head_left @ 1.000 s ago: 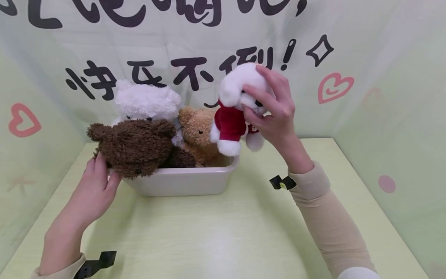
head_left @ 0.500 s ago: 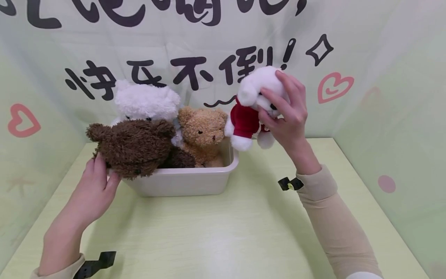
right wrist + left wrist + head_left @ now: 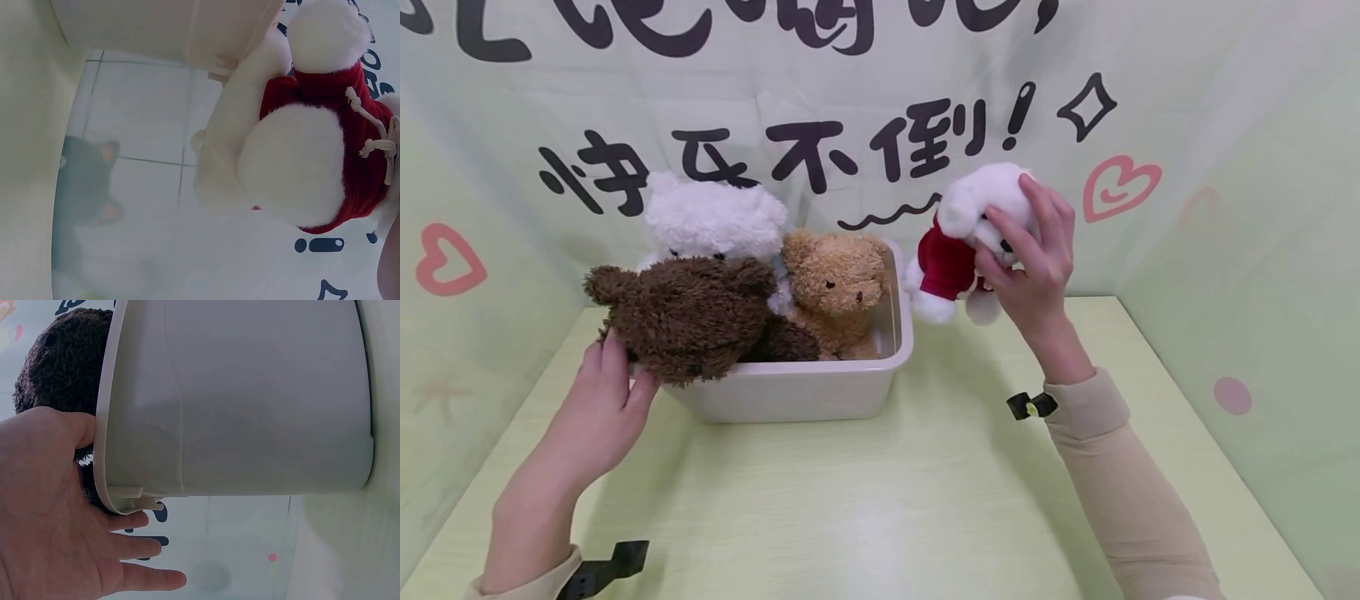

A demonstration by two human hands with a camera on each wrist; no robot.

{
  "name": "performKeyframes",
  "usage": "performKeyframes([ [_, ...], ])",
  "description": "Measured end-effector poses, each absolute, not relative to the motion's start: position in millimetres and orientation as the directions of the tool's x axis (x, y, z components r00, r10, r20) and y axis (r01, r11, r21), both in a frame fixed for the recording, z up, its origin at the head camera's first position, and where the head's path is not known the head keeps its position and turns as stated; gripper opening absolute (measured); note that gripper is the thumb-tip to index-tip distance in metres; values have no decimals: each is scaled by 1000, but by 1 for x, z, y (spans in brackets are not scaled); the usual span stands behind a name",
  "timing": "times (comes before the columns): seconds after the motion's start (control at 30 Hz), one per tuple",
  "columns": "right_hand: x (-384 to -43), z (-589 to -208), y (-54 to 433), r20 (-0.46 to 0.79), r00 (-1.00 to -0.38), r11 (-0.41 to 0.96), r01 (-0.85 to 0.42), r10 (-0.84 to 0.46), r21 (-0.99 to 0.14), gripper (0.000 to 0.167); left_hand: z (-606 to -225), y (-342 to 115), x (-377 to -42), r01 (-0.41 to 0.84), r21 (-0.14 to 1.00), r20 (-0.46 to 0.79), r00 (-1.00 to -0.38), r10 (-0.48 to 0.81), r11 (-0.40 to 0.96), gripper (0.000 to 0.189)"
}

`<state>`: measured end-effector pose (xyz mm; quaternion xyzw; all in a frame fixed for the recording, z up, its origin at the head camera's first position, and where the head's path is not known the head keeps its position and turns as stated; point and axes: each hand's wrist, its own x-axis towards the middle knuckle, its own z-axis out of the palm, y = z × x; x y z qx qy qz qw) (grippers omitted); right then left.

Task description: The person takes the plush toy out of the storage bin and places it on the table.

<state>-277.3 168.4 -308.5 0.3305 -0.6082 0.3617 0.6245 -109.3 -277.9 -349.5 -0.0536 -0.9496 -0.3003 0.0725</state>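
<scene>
My left hand (image 3: 597,408) holds the left end of a pale plastic storage bin (image 3: 797,392). In the left wrist view, the thumb goes behind the bin's rim and several fingers stretch out past its corner. A shaggy brown teddy bear (image 3: 688,317) leans over the rim just above this hand. My right hand (image 3: 1033,267) grips the head of a white plush toy (image 3: 1000,187) in a red top, just right of the bin and in the air. The right wrist view shows its red top (image 3: 365,181) with a white drawstring. A white plush toy (image 3: 715,221) and a tan teddy bear (image 3: 835,283) sit in the bin.
The bin stands on a pale wooden table (image 3: 850,500). A printed cloth wall (image 3: 820,75) with black lettering rises behind it, with more walls at both sides. Dark brown fur (image 3: 786,340) shows low in the bin beside the tan bear.
My right hand has carried the white plush toy in red rightward and slightly down, away from over the bin's right end, baring the tan bear's face. My left hand stays in place.
</scene>
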Motion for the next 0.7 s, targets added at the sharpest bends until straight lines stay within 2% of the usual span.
performKeyframes([
  [0.23,-283,-323,175,999,-8,556,-831,38,-28,21,-350,-278,-110,143,555,168,-984,57,820,68],
  [0.5,-292,-343,180,1000,7,583,-812,-24,19,21,-351,-279,-110,145,552,173,-983,58,821,68],
  [0.7,-295,-359,180,997,-9,577,-816,-74,36,22,-351,-279,-110,142,554,166,-984,58,820,68],
])
